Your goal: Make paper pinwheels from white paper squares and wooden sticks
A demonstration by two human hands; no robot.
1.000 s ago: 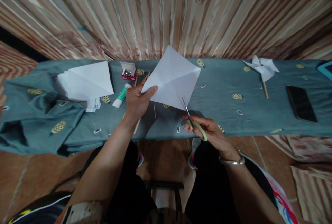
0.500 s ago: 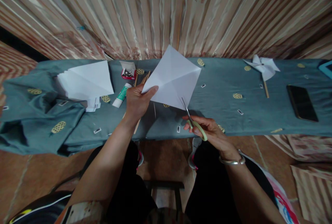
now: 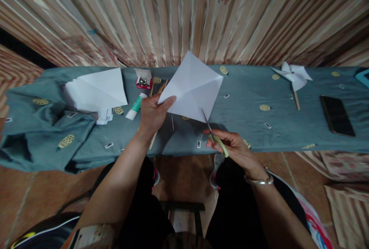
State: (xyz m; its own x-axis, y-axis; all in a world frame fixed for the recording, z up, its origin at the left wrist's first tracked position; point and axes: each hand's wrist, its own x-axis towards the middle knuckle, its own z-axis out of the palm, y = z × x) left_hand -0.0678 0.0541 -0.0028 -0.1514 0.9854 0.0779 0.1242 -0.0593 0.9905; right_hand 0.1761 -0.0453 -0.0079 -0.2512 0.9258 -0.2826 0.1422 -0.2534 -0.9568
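A square white sheet of paper [image 3: 193,82] with diagonal crease lines is held up over the cloth, one corner pointing away from me. My left hand [image 3: 155,115] pinches its left corner, thumb on top. In my right hand [image 3: 230,143] is a pair of scissors [image 3: 218,144] with pale green handles, fingers in the loops. The metal blades lie at the paper's near edge, close to the near right corner, pointing toward its middle. One blade shows over the sheet; the other seems hidden beneath it.
A grey-green cloth [image 3: 245,118] covers the narrow table. Leftward lie a stack of white paper [image 3: 99,87], a glue stick [image 3: 136,107], a small red box [image 3: 143,82] of metal pieces and wooden sticks [image 3: 153,140]. Rightward are a paper pinwheel [image 3: 294,76] and a phone [image 3: 337,115].
The scissor handles have shifted slightly and look closer together. The sheet and my left hand stay almost where they were.
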